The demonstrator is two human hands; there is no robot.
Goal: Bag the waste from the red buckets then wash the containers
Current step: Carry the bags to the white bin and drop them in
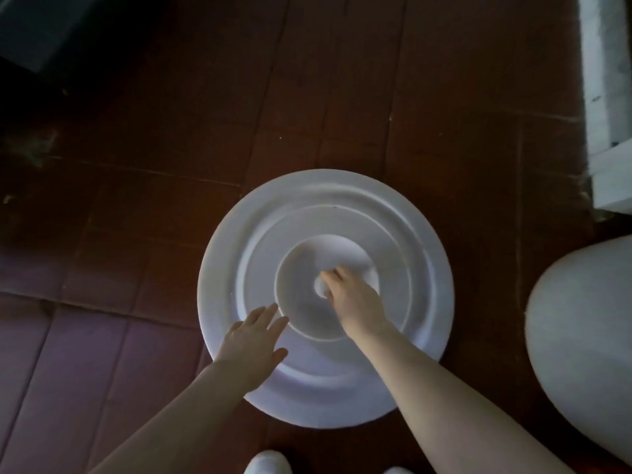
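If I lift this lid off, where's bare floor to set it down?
Bare tile floor lies left of the lid and beyond it, bordered by the dark object far left. The right is crowded: white rounded object, white ledge.

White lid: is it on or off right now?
On, apparently: the lid hides everything beneath it. The right hand grips its knob; the left hand is open over its edge. Seated or lifted, cannot tell.

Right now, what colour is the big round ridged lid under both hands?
White; the round plastic lid shows best in the head view.
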